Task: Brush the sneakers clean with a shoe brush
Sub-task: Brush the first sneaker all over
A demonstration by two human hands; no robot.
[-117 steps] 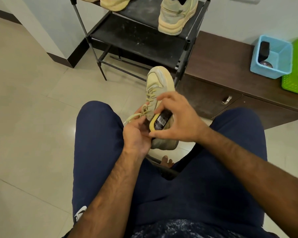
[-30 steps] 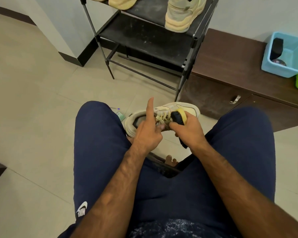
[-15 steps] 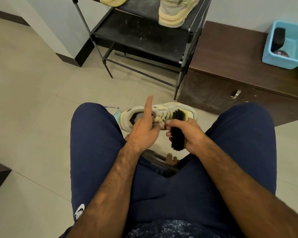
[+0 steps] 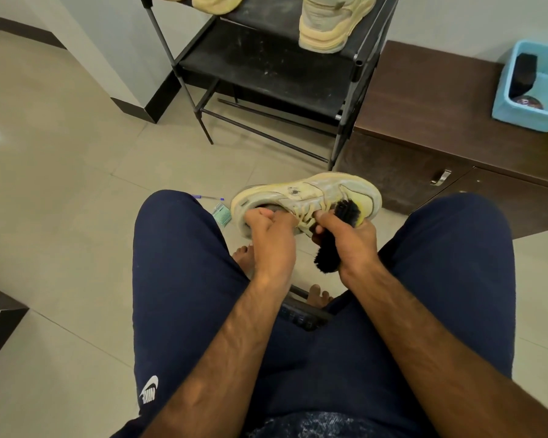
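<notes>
Sneaker (image 4: 329,192) lies across my view between the knees (image 4: 171,222), long axis left to right, toe to the right, its cream upper scuffed, the laces (image 4: 307,213) yellowed. My left hand (image 4: 271,238) curls round its collar (image 4: 244,203) at the heel end; my right hand (image 4: 351,241) grips the brush (image 4: 328,251) (black bristles, yellow back) against the laces.

Open floor (image 4: 60,191) stretches beyond the left thigh (image 4: 178,263), with a pen (image 4: 208,197) and a packet (image 4: 222,213) by the knee. Ahead, the rack (image 4: 266,71) and cabinet (image 4: 424,99) stand near behind the sneaker (image 4: 329,191).
</notes>
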